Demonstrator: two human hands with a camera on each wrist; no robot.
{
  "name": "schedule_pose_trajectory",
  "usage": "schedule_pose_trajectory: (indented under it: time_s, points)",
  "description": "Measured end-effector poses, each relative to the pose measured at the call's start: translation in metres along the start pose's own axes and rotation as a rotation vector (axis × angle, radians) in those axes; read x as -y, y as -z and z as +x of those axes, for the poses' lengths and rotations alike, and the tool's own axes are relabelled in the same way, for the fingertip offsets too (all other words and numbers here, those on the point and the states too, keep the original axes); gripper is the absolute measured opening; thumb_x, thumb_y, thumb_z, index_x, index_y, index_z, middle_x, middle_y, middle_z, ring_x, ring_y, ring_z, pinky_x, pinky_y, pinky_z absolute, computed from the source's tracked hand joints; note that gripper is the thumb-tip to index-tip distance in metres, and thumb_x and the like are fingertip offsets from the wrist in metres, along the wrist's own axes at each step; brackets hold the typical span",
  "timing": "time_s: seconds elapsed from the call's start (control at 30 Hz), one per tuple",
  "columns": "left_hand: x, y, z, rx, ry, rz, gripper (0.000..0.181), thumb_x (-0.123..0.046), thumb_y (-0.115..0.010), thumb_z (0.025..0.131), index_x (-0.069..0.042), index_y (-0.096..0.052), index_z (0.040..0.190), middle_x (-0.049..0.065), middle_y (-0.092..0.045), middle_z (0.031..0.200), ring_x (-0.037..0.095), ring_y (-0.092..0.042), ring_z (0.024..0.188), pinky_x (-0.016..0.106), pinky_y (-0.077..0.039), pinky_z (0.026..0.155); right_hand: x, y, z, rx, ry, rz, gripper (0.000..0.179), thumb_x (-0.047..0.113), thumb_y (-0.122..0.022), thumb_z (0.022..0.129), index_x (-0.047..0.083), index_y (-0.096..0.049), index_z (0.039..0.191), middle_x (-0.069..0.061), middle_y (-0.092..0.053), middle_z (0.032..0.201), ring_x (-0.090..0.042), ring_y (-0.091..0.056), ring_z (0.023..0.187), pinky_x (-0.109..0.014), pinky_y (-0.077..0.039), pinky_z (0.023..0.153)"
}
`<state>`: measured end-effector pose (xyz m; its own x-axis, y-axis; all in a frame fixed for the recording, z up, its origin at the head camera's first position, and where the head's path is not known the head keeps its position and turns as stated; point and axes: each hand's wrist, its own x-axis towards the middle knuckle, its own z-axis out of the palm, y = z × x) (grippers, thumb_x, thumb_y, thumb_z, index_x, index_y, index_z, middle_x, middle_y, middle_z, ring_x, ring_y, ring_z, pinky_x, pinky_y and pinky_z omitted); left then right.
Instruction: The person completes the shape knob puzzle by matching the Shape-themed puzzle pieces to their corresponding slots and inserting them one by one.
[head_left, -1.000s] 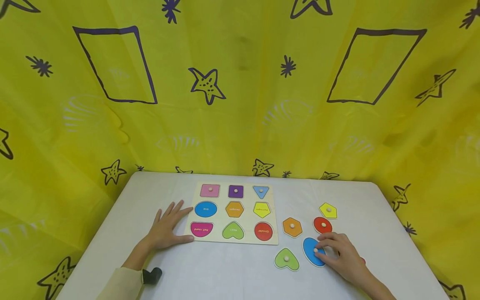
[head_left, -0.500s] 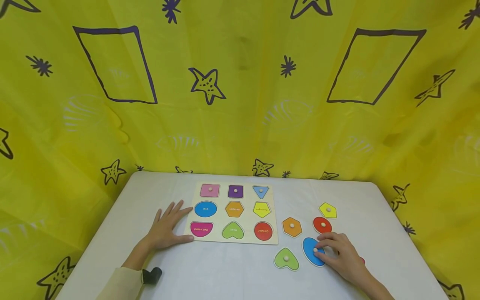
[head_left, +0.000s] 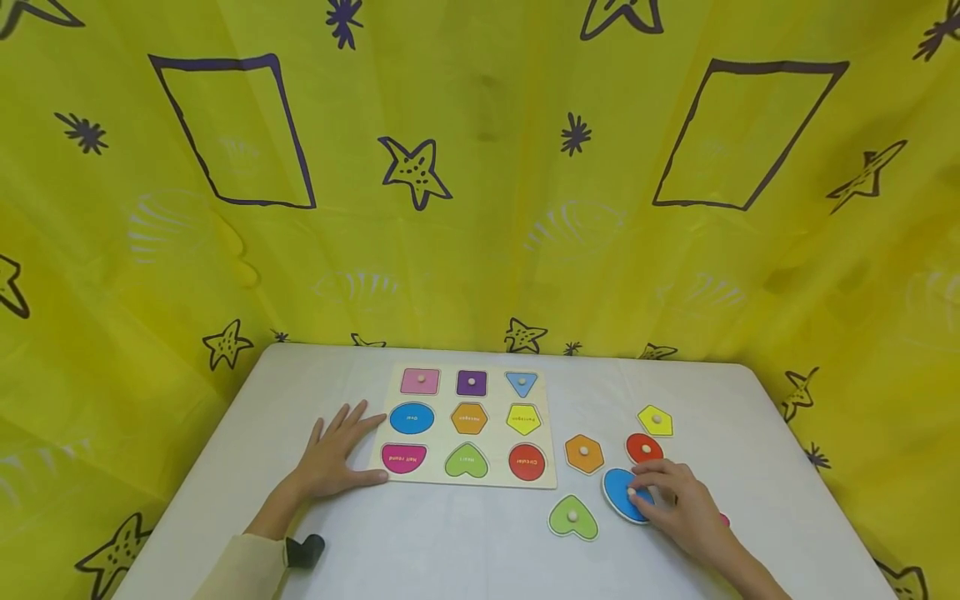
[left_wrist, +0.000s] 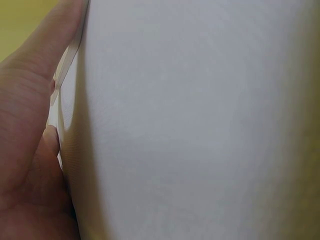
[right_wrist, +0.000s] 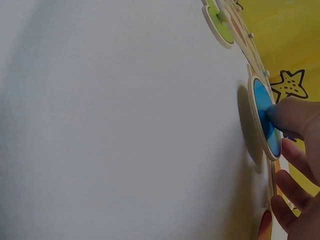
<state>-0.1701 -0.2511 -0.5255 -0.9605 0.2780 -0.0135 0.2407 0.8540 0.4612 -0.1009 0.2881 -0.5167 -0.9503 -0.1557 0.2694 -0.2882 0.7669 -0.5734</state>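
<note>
"What's in the board [head_left: 497, 429] beside the left hand [head_left: 333, 458]?"
"Pink rectangle [head_left: 412, 386], purple square [head_left: 472, 382], pale-blue triangle [head_left: 522, 382], beyond that hand; other recesses [head_left: 468, 419] show printed shapes. Its spread fingers [head_left: 367, 426] touch the edge"
"And the right hand [head_left: 681, 505]?"
"Pinching the blue oval [head_left: 619, 496] by its knob [head_left: 632, 492], just off the table [head_left: 450, 550]"

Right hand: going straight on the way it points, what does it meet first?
Past the blue oval it pinches, the right hand would probably meet the loose orange hexagon first; the oval looks raised off the table, so it may pass above.
</note>
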Motion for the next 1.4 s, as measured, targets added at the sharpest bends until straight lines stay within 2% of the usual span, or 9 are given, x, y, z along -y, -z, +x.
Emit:
schedule_pose_trajectory:
  time_s: [0.17,0.33,0.53,0.77,1.03,1.23,1.4]
  points:
    - [0.002,-0.001,0.001,-0.003,-0.006,0.004,0.096,-0.066,-0.079,0.075,-0.024,-0.047,0.155,0.018,-0.028,0.167,0.048,-0.013,0.154,0.076,0.002,0.116,0.003,0.005,0.012,-0.017,0.03,-0.025,0.024,0.009,-0.089,0.079,0.026,-0.078,0.091,0.005,-0.07,0.113,-0.017,-0.055,0.102,-0.023,-0.056,0.082]
    - [0.003,-0.002,0.001,-0.005,-0.005,0.006,0.096,-0.066,-0.079,0.075,-0.024,-0.047,0.155,0.018,-0.028,0.167,0.048,-0.013,0.154,0.076,0.002,0.116,0.006,0.004,0.027,-0.048,0.07,0.046,0.022,0.007,-0.086,0.082,0.023,-0.078,0.094,0.004,-0.07,0.115,-0.012,-0.056,0.106,-0.019,-0.056,0.082]
    - [0.002,-0.001,0.002,-0.001,-0.003,0.008,0.097,-0.066,-0.079,0.075,-0.024,-0.047,0.155,0.018,-0.027,0.167,0.048,-0.012,0.154,0.076,0.002,0.116,0.018,0.003,0.044,-0.012,0.038,0.099,0.016,0.013,-0.083,0.088,0.023,-0.077,0.1,0.002,-0.069,0.119,-0.027,-0.063,0.113,-0.012,-0.048,0.089]
    - [0.001,-0.001,0.002,-0.004,-0.007,0.006,0.096,-0.067,-0.079,0.075,-0.024,-0.047,0.155,0.018,-0.027,0.167,0.049,-0.012,0.154,0.076,0.002,0.116,0.025,-0.003,0.065,-0.012,0.077,0.105,0.015,0.008,-0.081,0.088,0.014,-0.078,0.102,-0.007,-0.069,0.119,-0.03,-0.065,0.107,-0.03,-0.059,0.079]
    - [0.0,0.0,0.004,-0.012,-0.009,0.016,0.096,-0.067,-0.079,0.075,-0.024,-0.047,0.155,0.018,-0.028,0.167,0.048,-0.013,0.154,0.076,0.001,0.116,0.037,-0.006,0.097,0.049,0.077,0.147,0.015,0.007,-0.079,0.09,0.01,-0.078,0.106,-0.012,-0.067,0.122,-0.035,-0.06,0.113,-0.047,-0.059,0.084]
    - [-0.001,0.0,0.002,-0.003,0.003,0.007,0.097,-0.066,-0.08,0.074,-0.023,-0.047,0.155,0.018,-0.027,0.167,0.048,-0.012,0.154,0.076,0.001,0.116,0.052,-0.015,0.12,0.092,0.062,0.178,0.017,0.01,-0.078,0.092,0.01,-0.077,0.109,-0.011,-0.066,0.127,-0.034,-0.058,0.118,-0.05,-0.057,0.089]
    - [-0.001,-0.001,0.0,-0.002,0.004,0.006,0.097,-0.065,-0.08,0.074,-0.023,-0.048,0.155,0.018,-0.028,0.167,0.048,-0.012,0.154,0.077,0.001,0.115,0.068,-0.028,0.137,0.107,0.112,0.189,0.017,0.008,-0.078,0.091,0.008,-0.077,0.108,-0.012,-0.066,0.127,-0.035,-0.059,0.117,-0.052,-0.058,0.088]
